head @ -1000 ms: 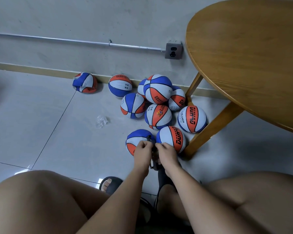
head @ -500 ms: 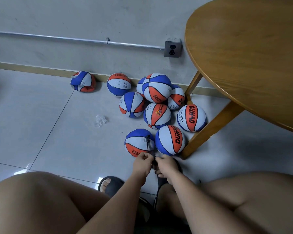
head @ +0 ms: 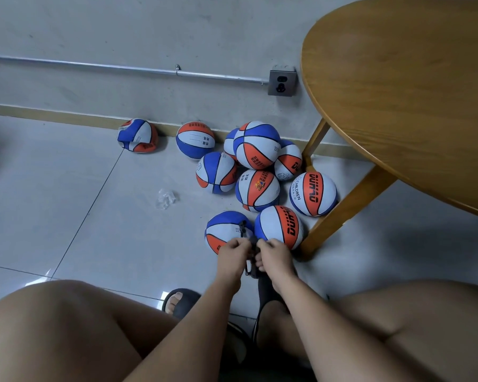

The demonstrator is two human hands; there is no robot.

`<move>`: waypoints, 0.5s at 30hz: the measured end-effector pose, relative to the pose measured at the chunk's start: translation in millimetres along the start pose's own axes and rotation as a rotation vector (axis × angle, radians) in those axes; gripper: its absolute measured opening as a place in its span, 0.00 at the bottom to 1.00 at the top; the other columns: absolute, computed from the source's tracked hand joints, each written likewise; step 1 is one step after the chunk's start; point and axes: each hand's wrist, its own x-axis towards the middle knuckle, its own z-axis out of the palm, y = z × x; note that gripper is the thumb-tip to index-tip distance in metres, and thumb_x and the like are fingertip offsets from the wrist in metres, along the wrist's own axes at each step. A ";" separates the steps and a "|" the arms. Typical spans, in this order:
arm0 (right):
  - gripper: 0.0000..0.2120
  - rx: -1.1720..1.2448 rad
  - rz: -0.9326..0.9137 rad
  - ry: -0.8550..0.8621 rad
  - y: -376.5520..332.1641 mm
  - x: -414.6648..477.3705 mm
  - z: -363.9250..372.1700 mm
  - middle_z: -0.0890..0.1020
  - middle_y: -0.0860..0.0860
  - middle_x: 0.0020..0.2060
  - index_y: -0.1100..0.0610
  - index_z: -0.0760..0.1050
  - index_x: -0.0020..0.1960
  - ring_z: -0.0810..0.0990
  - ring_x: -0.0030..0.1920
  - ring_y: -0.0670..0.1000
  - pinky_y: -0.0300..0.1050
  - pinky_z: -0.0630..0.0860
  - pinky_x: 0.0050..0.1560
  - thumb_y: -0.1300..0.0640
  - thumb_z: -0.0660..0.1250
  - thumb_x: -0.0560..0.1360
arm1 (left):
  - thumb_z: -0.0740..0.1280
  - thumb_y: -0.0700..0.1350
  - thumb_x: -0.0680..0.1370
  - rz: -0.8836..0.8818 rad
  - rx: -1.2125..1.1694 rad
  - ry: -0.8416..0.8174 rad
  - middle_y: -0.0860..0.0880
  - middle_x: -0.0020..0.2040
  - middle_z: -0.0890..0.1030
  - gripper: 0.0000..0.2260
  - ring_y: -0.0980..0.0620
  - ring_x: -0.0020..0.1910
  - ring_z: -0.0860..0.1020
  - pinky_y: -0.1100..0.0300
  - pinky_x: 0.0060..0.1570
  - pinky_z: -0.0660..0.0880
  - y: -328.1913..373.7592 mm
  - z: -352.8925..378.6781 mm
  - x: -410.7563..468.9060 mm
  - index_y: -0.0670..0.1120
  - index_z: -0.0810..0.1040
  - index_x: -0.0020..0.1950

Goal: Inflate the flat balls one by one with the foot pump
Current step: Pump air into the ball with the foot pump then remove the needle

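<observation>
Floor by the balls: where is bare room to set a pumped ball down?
Bare tiles lie between the crumpled ball, the plastic scrap and the left knee. Crowded: the ball pile from wall to table leg, and its near edge, where left hand and right hand hold the pump hose.

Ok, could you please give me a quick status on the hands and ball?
Left hand and right hand both pinch the pump hose. Hose tip at nearest ball. Flat ball lies by wall. Table leg close, not blocking.

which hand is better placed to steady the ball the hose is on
Probably left: the left hand sits at that blue-topped ball, where the black hose runs; the right hand fronts the DUHAO ball.
</observation>
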 end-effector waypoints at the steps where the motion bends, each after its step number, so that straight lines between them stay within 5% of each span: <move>1: 0.08 0.039 -0.027 0.011 -10.5 -2.9 0.2 0.79 0.54 0.30 0.60 0.77 0.45 0.74 0.30 0.52 0.44 0.71 0.29 0.57 0.65 0.81 | 0.70 0.45 0.79 0.005 -0.047 -0.009 0.47 0.36 0.80 0.07 0.52 0.35 0.75 0.62 0.32 0.73 9.9 0.7 0.5 0.42 0.79 0.44; 8: 0.09 0.072 -0.063 0.027 -29.3 -9.4 -0.7 0.78 0.53 0.29 0.59 0.74 0.42 0.73 0.30 0.52 0.44 0.70 0.30 0.56 0.64 0.80 | 0.71 0.47 0.77 0.005 -0.161 -0.092 0.42 0.40 0.82 0.07 0.45 0.40 0.76 0.50 0.44 0.74 19.9 3.0 1.2 0.42 0.80 0.46; 11: 0.08 0.046 -0.018 0.010 -15.3 -6.6 -0.7 0.77 0.54 0.30 0.59 0.74 0.45 0.73 0.30 0.52 0.43 0.69 0.28 0.57 0.64 0.81 | 0.72 0.50 0.77 -0.033 -0.102 -0.086 0.44 0.41 0.84 0.12 0.48 0.40 0.78 0.52 0.42 0.72 5.0 1.4 0.6 0.40 0.82 0.50; 15: 0.08 -0.024 0.047 -0.021 4.4 -1.8 -1.7 0.78 0.55 0.32 0.61 0.77 0.49 0.73 0.30 0.52 0.41 0.69 0.26 0.58 0.63 0.83 | 0.70 0.44 0.80 -0.085 -0.019 -0.059 0.47 0.41 0.84 0.05 0.53 0.36 0.78 0.60 0.34 0.71 -9.5 -3.1 0.7 0.43 0.83 0.50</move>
